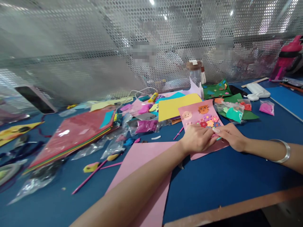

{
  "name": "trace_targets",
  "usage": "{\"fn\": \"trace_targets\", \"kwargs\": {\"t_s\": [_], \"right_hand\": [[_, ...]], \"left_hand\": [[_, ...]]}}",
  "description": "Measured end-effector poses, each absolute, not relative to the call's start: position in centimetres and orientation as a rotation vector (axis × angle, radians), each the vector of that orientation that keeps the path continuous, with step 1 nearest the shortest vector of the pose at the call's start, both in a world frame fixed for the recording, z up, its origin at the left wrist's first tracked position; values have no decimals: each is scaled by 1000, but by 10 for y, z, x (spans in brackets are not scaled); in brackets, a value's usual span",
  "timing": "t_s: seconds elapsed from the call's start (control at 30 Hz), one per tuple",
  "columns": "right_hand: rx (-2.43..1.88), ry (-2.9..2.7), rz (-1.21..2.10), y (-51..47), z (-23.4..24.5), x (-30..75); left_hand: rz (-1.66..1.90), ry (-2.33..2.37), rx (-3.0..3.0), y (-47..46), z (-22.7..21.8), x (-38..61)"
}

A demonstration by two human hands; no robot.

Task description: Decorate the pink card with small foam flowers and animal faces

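Observation:
A pink card (pixel 208 107) lies on the blue table under my hands. It carries an orange cat face (pixel 203 109), a pale round animal face (pixel 187 115) and a cluster of small colourful flowers (pixel 210 122). My left hand (pixel 197 137) rests on the card's lower part with its fingers curled together. From the right, my right hand (pixel 233 137) meets it, thumb and fingers pinched near the card. A bit of teal shows between the hands, too small to name. What the fingertips hold, if anything, is hidden. Beneath my left forearm spreads a larger pink sheet (pixel 146 164).
Behind the card are a yellow sheet (pixel 178 105), clay packets (pixel 234 112) and a brown-lidded jar (pixel 195 71). To the left lie a red folder (pixel 73 129), pink sticks (pixel 90 176) and a leaning phone (pixel 35 99). A perforated metal screen (pixel 94 47) borders the back.

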State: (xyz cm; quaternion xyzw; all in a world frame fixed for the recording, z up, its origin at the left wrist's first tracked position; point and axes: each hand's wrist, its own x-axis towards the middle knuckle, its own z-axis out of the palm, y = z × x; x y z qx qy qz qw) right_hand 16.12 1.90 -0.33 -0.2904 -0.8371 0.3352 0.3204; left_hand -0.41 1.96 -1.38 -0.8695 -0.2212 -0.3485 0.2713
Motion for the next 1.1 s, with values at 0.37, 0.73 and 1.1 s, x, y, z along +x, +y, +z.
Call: {"fn": "trace_targets", "kwargs": {"t_s": [0.37,0.73,1.1], "right_hand": [[-840,-2132,896,21,-5,158],[-805,-2129,1075,19,-6,159],[-797,-2184,961,17,-3,159]], "left_hand": [[-953,-615,-2294,18,-17,-3],[-1052,-671,-2225,17,-11,-4],[-1040,-632,-2272,15,-8,-2]]}}
